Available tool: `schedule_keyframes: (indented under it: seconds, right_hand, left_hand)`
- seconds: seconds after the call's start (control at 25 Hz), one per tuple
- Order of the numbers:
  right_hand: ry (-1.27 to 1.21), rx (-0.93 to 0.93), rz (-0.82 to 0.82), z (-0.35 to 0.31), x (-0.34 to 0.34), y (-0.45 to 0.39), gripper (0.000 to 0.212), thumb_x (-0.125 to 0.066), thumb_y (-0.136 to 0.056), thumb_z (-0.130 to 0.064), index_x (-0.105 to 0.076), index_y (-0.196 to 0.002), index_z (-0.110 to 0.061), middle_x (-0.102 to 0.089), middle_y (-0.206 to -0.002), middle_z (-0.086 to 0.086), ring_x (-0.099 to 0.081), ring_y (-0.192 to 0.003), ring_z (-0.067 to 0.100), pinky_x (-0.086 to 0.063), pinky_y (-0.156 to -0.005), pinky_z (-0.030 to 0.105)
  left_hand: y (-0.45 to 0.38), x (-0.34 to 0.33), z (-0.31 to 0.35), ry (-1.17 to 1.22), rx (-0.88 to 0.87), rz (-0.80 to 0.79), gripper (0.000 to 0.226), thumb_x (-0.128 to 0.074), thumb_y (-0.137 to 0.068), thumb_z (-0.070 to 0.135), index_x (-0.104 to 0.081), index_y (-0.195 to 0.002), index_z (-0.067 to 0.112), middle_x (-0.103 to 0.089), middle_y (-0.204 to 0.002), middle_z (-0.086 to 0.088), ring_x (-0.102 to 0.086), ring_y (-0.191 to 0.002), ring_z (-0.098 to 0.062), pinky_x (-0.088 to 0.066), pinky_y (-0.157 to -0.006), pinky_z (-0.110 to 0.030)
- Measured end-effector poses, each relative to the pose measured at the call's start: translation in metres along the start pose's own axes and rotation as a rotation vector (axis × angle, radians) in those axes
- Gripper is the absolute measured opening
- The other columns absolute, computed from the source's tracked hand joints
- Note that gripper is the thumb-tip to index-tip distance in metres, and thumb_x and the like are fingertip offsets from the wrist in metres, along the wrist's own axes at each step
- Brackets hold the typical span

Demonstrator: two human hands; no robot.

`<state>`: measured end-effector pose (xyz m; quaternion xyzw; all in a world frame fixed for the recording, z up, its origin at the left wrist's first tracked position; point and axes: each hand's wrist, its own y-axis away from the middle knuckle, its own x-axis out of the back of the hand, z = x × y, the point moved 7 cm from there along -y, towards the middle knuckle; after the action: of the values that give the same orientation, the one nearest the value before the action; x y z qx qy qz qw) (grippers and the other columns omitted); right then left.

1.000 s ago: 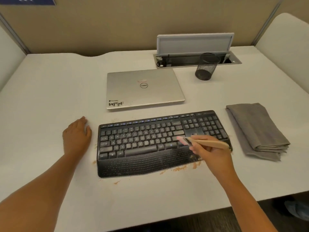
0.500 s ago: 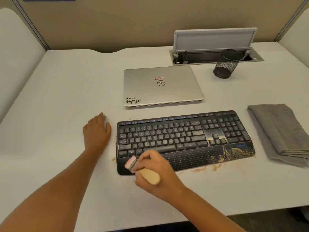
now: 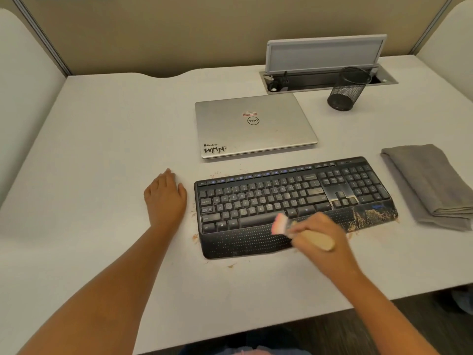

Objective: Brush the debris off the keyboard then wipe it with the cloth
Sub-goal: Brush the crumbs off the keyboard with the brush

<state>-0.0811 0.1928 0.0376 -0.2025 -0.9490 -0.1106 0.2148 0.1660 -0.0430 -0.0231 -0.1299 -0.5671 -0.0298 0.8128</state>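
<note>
Nearest, the right hand (image 3: 316, 233) grips the brush (image 3: 302, 230) by its wooden handle, the pale bristles blurred over the keyboard (image 3: 256, 201) near the space bar. The brush looks light, with soft bristles, and is best held low on the handle, as here. The keyboard, rigid and flat, lies mid-desk; debris (image 3: 368, 217) clings to the right end of its palm rest. The left hand (image 3: 165, 198) rests flat with loose fingers on the desk (image 3: 102, 149) just beside the keyboard. The cloth (image 3: 430, 183), soft and folded, lies right of the keyboard, untouched. Farther back sits a laptop (image 3: 253, 126).
</note>
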Motion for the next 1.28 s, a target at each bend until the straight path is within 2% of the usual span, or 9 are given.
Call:
schedule_keyframes:
  seconds: [0.16, 0.32, 0.44, 0.68, 0.84, 0.92, 1.0, 1.12, 1.28]
  right_hand:
    - [0.106, -0.091, 0.086, -0.020, 0.007, -0.003, 0.029, -0.064, -0.080, -0.002, -0.067, -0.077, -0.031, -0.061, -0.088, -0.014, -0.059, -0.071, -0.002, -0.050, -0.056, 0.013]
    - [-0.156, -0.123, -0.204, -0.050, -0.086, 0.013, 0.023, -0.065, -0.079, -0.001, -0.071, -0.078, -0.023, -0.067, -0.085, -0.010, -0.062, -0.068, -0.002, -0.051, -0.055, 0.016]
    - [-0.076, -0.086, -0.275, -0.054, -0.120, 0.017, 0.017, -0.063, -0.079, -0.010, -0.073, -0.087, -0.022, -0.070, -0.089, -0.008, -0.064, -0.079, 0.005, -0.055, -0.066, 0.023]
    - [-0.009, -0.306, -0.083, -0.001, -0.029, 0.012, 0.017, -0.067, -0.082, -0.008, -0.070, -0.079, -0.024, -0.068, -0.077, -0.007, -0.057, -0.063, 0.005, -0.045, -0.051, 0.015]
    - [0.128, -0.262, 0.203, 0.008, 0.030, 0.022, 0.018, -0.066, -0.081, -0.007, -0.069, -0.074, -0.023, -0.066, -0.067, -0.004, -0.055, -0.057, 0.005, -0.043, -0.049, 0.020]
    - [0.085, -0.187, 0.219, -0.003, 0.024, 0.023, 0.016, -0.065, -0.081, -0.005, -0.071, -0.077, -0.019, -0.067, -0.067, -0.004, -0.058, -0.056, 0.006, -0.044, -0.045, 0.016]
    - [-0.028, -0.139, 0.155, -0.012, 0.003, 0.018, 0.018, -0.065, -0.081, -0.003, -0.072, -0.080, -0.019, -0.070, -0.072, -0.002, -0.065, -0.065, 0.010, -0.056, -0.054, 0.023]
    - [-0.039, -0.122, 0.113, -0.007, -0.011, 0.004, 0.019, -0.065, -0.082, -0.004, -0.071, -0.082, -0.022, -0.071, -0.077, -0.001, -0.068, -0.068, 0.015, -0.059, -0.059, 0.027]
    - [0.139, -0.125, 0.299, 0.016, 0.036, 0.000, 0.012, -0.065, -0.083, -0.005, -0.067, -0.084, -0.017, -0.066, -0.076, -0.005, -0.065, -0.066, 0.009, -0.053, -0.054, 0.016]
  left_hand:
    - [0.000, 0.001, 0.000, 0.009, -0.005, -0.004, 0.044, -0.043, -0.095, 0.019, -0.043, -0.134, -0.001, -0.050, -0.134, -0.020, -0.043, -0.125, -0.037, -0.030, -0.103, -0.048]
    - [-0.001, 0.000, -0.001, 0.008, -0.022, 0.004, 0.043, -0.045, -0.094, 0.018, -0.044, -0.132, -0.002, -0.052, -0.131, -0.021, -0.045, -0.122, -0.038, -0.031, -0.101, -0.050]
    - [-0.001, 0.000, -0.001, 0.009, -0.020, -0.001, 0.044, -0.045, -0.093, 0.017, -0.044, -0.132, -0.003, -0.052, -0.129, -0.023, -0.046, -0.121, -0.040, -0.032, -0.100, -0.050]
    - [0.000, -0.002, -0.001, 0.013, -0.025, -0.006, 0.045, -0.042, -0.095, 0.018, -0.042, -0.134, -0.003, -0.051, -0.131, -0.023, -0.044, -0.124, -0.039, -0.031, -0.103, -0.050]
    - [0.000, -0.001, 0.000, 0.027, -0.030, -0.014, 0.042, -0.042, -0.095, 0.018, -0.044, -0.132, -0.003, -0.050, -0.132, -0.023, -0.044, -0.124, -0.039, -0.030, -0.105, -0.051]
    - [0.002, -0.001, 0.000, 0.034, -0.032, -0.010, 0.041, -0.043, -0.095, 0.017, -0.045, -0.130, -0.003, -0.051, -0.131, -0.023, -0.045, -0.123, -0.040, -0.031, -0.104, -0.052]
    - [0.002, -0.001, -0.001, 0.035, -0.036, -0.005, 0.040, -0.044, -0.095, 0.017, -0.046, -0.129, -0.003, -0.052, -0.130, -0.023, -0.046, -0.122, -0.040, -0.032, -0.104, -0.053]
    - [0.001, -0.002, -0.002, 0.021, -0.049, -0.016, 0.041, -0.044, -0.094, 0.018, -0.046, -0.130, -0.003, -0.052, -0.129, -0.023, -0.046, -0.122, -0.040, -0.032, -0.103, -0.052]
    - [0.001, -0.002, -0.002, 0.018, -0.055, -0.017, 0.041, -0.045, -0.094, 0.018, -0.046, -0.130, -0.002, -0.051, -0.131, -0.023, -0.045, -0.123, -0.040, -0.032, -0.103, -0.052]
